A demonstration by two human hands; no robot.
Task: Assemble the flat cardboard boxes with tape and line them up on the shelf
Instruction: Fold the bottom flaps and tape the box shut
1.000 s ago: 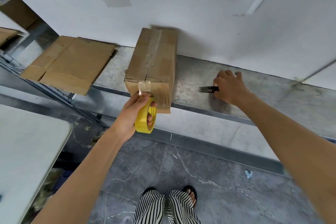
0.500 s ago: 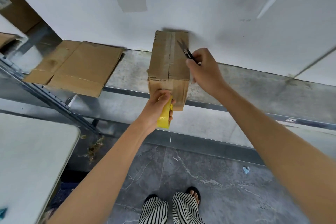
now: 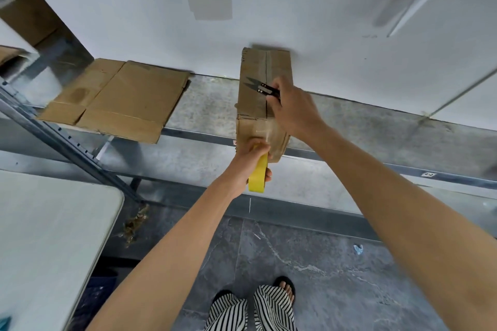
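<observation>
yellow tape roll [image 3: 258,173], brown box [image 3: 262,80]

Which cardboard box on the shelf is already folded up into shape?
The upright box against the wall, just behind the yellow tape roll. The other cardboard, to its left, lies flat, unfolded.

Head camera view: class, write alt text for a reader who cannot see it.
A person's left hand grips a yellow tape roll at the near end of a cardboard box on a shelf, while the right hand holds black snips over the box top. Flat cardboard lies on the shelf to the left.
</observation>
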